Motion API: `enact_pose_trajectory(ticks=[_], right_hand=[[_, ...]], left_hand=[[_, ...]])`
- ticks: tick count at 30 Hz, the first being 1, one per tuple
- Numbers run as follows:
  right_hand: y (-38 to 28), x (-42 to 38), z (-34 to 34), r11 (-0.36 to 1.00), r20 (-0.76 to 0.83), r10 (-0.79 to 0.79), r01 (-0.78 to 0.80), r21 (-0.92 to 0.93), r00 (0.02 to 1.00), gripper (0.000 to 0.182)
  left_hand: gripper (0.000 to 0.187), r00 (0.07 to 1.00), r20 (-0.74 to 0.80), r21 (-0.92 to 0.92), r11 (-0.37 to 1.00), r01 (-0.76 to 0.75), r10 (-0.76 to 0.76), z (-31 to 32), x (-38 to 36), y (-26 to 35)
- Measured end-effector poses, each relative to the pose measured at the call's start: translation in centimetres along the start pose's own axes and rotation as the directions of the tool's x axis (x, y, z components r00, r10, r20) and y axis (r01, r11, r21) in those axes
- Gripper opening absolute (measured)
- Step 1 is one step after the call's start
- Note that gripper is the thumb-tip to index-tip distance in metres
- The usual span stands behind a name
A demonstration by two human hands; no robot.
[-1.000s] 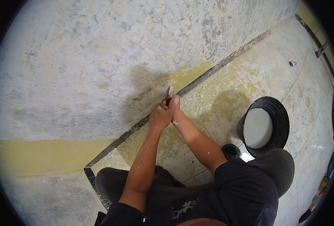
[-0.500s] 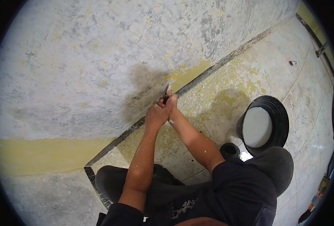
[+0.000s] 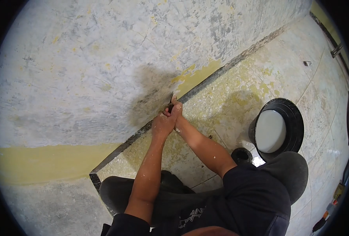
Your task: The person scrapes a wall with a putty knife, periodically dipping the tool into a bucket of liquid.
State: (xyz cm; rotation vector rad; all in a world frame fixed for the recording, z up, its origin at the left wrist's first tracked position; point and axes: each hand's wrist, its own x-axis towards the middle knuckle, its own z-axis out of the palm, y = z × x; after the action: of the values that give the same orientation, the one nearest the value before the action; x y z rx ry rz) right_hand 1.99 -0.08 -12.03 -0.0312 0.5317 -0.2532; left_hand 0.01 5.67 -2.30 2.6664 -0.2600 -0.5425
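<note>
A dark-handled scraper (image 3: 171, 106) is pressed against the wall, low down beside the edge of the yellow paint (image 3: 198, 78). My right hand (image 3: 177, 111) is closed around its handle, with a finger stretched toward the blade. Just below, my left hand (image 3: 162, 123) is closed too, wrapped over the right hand and the handle. Most of the handle is hidden by my fingers, and the blade shows only as a thin dark sliver. White flecks cling to both hands and forearms. Above the yellow, the wall (image 3: 103, 74) is patchy white and grey.
Yellow paint flakes (image 3: 241, 98) litter the tiled floor. By my knee stands a black bucket (image 3: 300, 129) of cloudy whitish liquid, with a small dark round container (image 3: 242, 155) next to it. A dark baseboard strip (image 3: 133, 137) runs along the wall's foot.
Both hands and the scraper have shifted slightly down and left along the wall. The grip looks the same.
</note>
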Motion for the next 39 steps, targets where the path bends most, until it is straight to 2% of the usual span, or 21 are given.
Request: enact_pose_trajectory(ticks=[3, 5, 7, 8, 10, 12, 13, 14, 16, 18, 20, 21, 22, 23, 24, 26, 28, 30, 33, 35, 39], right_hand=[[-1.4, 0.5, -0.4, 1.000, -0.001, -0.025, 0.025, 0.012, 1.000, 0.042], [-3.0, 0.6, 0.2, 0.998, 0.012, -0.052, 0.052, 0.043, 0.999, 0.042], [-4.4, 0.7, 1.1, 0.973, -0.059, -0.135, 0.144, 0.178, 0.989, 0.044], [-4.7, 0.7, 1.1, 0.973, -0.057, -0.141, 0.149, 0.178, 0.988, 0.044], [-4.3, 0.7, 0.3, 0.987, 0.032, -0.043, 0.038, 0.159, 0.999, 0.045], [-2.4, 0.4, 0.0, 0.995, -0.005, -0.015, 0.015, 0.097, 1.000, 0.045], [-1.7, 0.1, -0.2, 1.000, -0.043, 0.012, -0.010, 0.027, 0.999, 0.046], [-1.4, 0.2, -0.2, 1.000, -0.040, 0.016, -0.015, 0.022, 0.999, 0.046], [0.0, 0.3, -0.8, 0.998, 0.030, 0.029, -0.031, 0.049, 0.999, 0.046], [-0.1, 0.4, -1.3, 1.000, 0.050, 0.002, -0.003, 0.019, 0.999, 0.046], [-1.4, 0.8, -1.3, 0.999, 0.075, -0.023, 0.026, -0.033, 0.997, 0.046], [-2.4, 1.4, -0.7, 1.000, -0.023, -0.029, 0.029, -0.002, 0.999, 0.045], [-2.9, 1.7, -0.7, 0.999, -0.127, -0.031, 0.036, 0.034, 0.991, 0.045], [-2.9, 1.3, -1.1, 0.999, -0.136, -0.029, 0.035, 0.035, 0.990, 0.045], [-3.0, 1.3, -1.3, 0.997, -0.085, -0.073, 0.074, 0.006, 0.994, 0.044], [-2.9, 1.6, -0.8, 0.994, -0.019, -0.111, 0.111, -0.022, 0.994, 0.043], [-2.2, 1.7, -1.1, 0.994, -0.028, 0.011, -0.008, 0.105, 1.000, 0.042], [-0.4, 1.3, -1.1, 0.997, -0.003, -0.008, 0.008, 0.080, 1.000, 0.041], [0.0, 0.7, -0.6, 0.999, 0.011, -0.001, 0.001, 0.048, 1.000, 0.040], [-1.2, 0.2, -0.3, 0.999, -0.006, -0.003, 0.004, 0.046, 1.000, 0.040], [-5.4, 1.6, -0.2, 0.992, 0.002, -0.044, 0.044, 0.121, 0.999, 0.039]], left_hand=[[0.068, 0.998, -0.013, -0.027, 0.997, -0.068, 0.068, 0.9, 0.8, 0.1], [0.066, 0.984, 0.012, 0.048, 0.983, -0.177, 0.177, 0.3, 1.2, 2.3], [0.069, 0.989, 0.014, 0.074, 0.986, -0.151, 0.151, 0.3, 1.1, 3.5], [0.072, 0.992, 0.001, 0.093, 0.988, -0.124, 0.124, 0.3, 1.3, 4.0], [0.072, 0.989, -0.011, 0.035, 0.989, -0.146, 0.147, 1.1, 1.6, 2.9], [0.072, 0.985, -0.016, -0.010, 0.985, -0.173, 0.173, 1.2, 1.2, 1.4], [0.070, 0.995, 0.013, -0.003, 0.995, -0.098, 0.098, 0.9, 0.6, 0.4], [0.069, 0.999, 0.038, 0.005, 1.000, -0.026, 0.026, 0.7, 0.5, 0.0], [0.070, 0.999, 0.037, -0.030, 0.999, -0.014, 0.015, 0.3, 0.3, -0.3], [0.072, 0.999, 0.043, -0.072, 0.997, -0.018, 0.021, 0.6, 0.5, -0.2], [0.070, 0.995, 0.012, -0.025, 0.995, -0.094, 0.094, 1.5, 0.9, 0.0], [0.070, 0.995, 0.010, -0.026, 0.995, -0.095, 0.096, 1.2, 1.4, 0.8], [0.069, 0.995, 0.085, 0.042, 0.997, -0.057, 0.054, 0.8, 1.9, 2.0], [0.069, 0.987, 0.160, 0.112, 0.993, -0.020, 0.001, 0.7, 1.9, 2.5], [0.069, 0.987, 0.163, 0.112, 0.993, -0.022, 0.003, 1.0, 1.6, 2.5], [0.080, 0.991, 0.029, -0.014, 0.991, -0.132, 0.132, 1.0, 0.9, 2.3], [0.080, 0.993, 0.049, 0.022, 0.994, -0.107, 0.106, 0.1, 0.4, 1.4], [0.080, 0.993, 0.065, 0.043, 0.994, -0.105, 0.102, -0.2, 0.4, 1.0], [0.080, 0.998, 0.003, -0.017, 0.998, -0.057, 0.057, 0.5, 0.5, -0.6], [0.079, 0.986, -0.081, -0.005, 0.989, -0.148, 0.147, 1.1, 0.8, -0.3], [0.079, 0.983, 0.056, 0.040, 0.983, -0.177, 0.175, 1.4, 1.6, 3.7]])
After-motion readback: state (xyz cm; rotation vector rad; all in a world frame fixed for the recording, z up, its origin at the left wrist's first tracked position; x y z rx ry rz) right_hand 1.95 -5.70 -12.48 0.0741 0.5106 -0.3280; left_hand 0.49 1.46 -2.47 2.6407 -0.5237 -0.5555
